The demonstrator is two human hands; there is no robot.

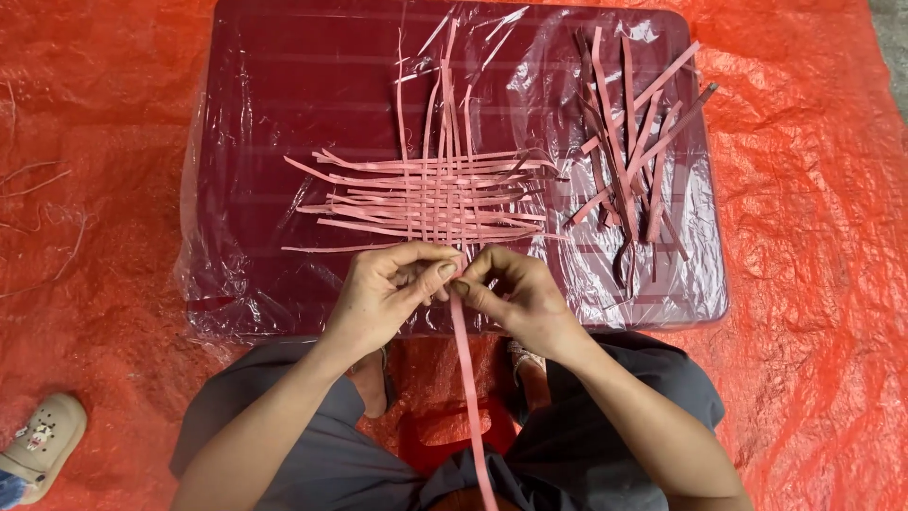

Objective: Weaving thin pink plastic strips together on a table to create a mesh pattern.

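Observation:
A loose woven mat of pink strips point(437, 194) lies in the middle of a dark red low table point(284, 104) wrapped in clear plastic. My left hand point(383, 293) and my right hand point(520, 293) meet at the mat's near edge. Both pinch one long pink strip point(468, 378) that runs from my fingers down toward my lap. The strip's top end is hidden between my fingertips.
A pile of loose pink strips point(634, 142) lies on the table's right side. An orange plastic sheet point(804, 237) covers the floor all around. A beige clog point(43, 445) sits at the lower left. A red stool point(445, 431) shows between my knees.

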